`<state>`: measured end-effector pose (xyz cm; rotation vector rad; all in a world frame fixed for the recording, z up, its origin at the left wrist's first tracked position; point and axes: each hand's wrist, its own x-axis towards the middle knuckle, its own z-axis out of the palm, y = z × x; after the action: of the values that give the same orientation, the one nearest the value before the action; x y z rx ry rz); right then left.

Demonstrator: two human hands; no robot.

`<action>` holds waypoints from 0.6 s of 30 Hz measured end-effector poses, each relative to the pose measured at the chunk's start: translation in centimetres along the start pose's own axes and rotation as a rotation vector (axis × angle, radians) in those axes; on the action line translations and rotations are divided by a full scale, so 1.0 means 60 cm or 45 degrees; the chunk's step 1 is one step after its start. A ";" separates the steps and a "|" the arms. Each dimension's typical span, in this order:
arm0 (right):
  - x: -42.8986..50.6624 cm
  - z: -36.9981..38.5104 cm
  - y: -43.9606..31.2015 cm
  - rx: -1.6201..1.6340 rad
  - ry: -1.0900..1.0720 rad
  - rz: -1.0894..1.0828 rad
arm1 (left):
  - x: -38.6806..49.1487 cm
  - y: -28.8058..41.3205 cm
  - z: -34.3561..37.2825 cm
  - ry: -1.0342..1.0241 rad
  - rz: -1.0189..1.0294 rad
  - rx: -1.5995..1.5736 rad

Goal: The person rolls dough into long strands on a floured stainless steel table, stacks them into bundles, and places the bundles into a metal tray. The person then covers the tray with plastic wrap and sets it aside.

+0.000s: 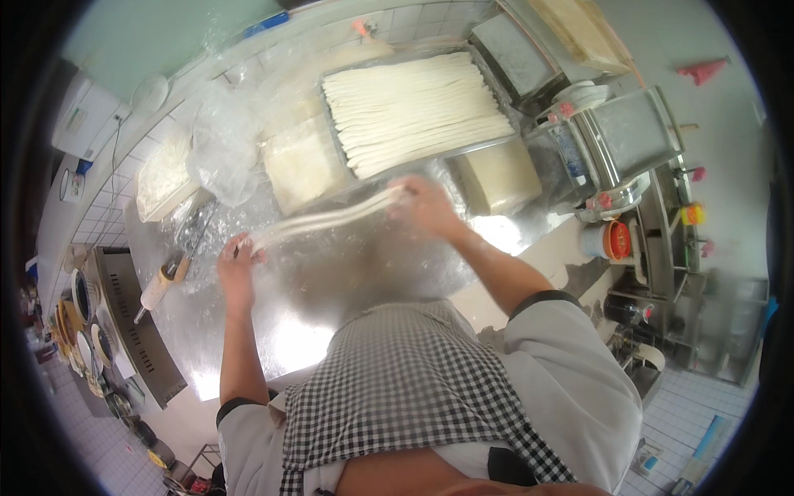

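Observation:
A long, pale strip of dough [329,218], slightly blurred, stretches above the steel worktop [298,266] between my two hands. Its left end is held by my left hand [239,260]. At the other end, my right hand [422,204] grips the strip, higher and nearer the tray. Just beyond is a metal tray [428,152] lined with plastic film, with several long dough strips [415,111] lying side by side in it. A floury pale block [304,161] stands left of the tray, and a tan block [499,177] at its near right corner.
A rolling pin [158,288] and a wooden-handled tool [182,270] lie at the worktop's left edge. Behind them are a crumpled plastic bag [226,142] and a floury box [162,180]. A steel machine [595,149] stands at the right, with a red-and-white bucket [605,240] below it.

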<state>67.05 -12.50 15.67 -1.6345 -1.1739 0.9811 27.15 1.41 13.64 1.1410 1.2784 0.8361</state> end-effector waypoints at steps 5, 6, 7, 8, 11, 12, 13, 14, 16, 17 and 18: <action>0.093 -0.272 0.047 0.154 0.354 0.093 | 0.081 0.077 0.219 -0.116 0.153 -0.133; 0.118 -0.323 0.074 0.337 0.374 0.030 | 0.103 0.075 0.265 -0.125 0.082 -0.096; 0.148 -0.369 0.105 0.328 0.450 0.100 | 0.126 0.069 0.311 -0.200 0.130 -0.154; 0.175 -0.403 0.139 0.383 0.499 0.123 | 0.153 0.060 0.357 -0.220 0.094 -0.018; 0.227 -0.474 0.238 -0.303 0.522 0.336 | 0.204 0.025 0.456 -0.176 0.049 0.293; 0.240 -0.487 0.263 -0.347 0.489 0.243 | 0.220 0.020 0.471 -0.177 -0.042 0.389; 0.254 -0.496 0.282 -0.431 0.479 0.220 | 0.233 0.015 0.483 -0.118 0.048 0.449; 0.261 -0.502 0.296 -0.532 0.423 0.254 | 0.239 0.010 0.490 -0.107 0.047 0.502; 0.271 -0.501 0.313 -0.758 0.451 0.073 | 0.247 0.003 0.499 -0.006 0.060 0.548; 0.274 -0.499 0.316 -0.886 0.467 0.016 | 0.249 0.001 0.501 -0.015 0.098 0.590; 0.277 -0.496 0.317 -0.862 0.394 0.012 | 0.250 -0.001 0.504 0.007 0.124 0.630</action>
<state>104.04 -5.82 5.09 -2.2175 -1.3577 0.3089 59.02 10.35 7.09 1.6011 1.4896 0.6054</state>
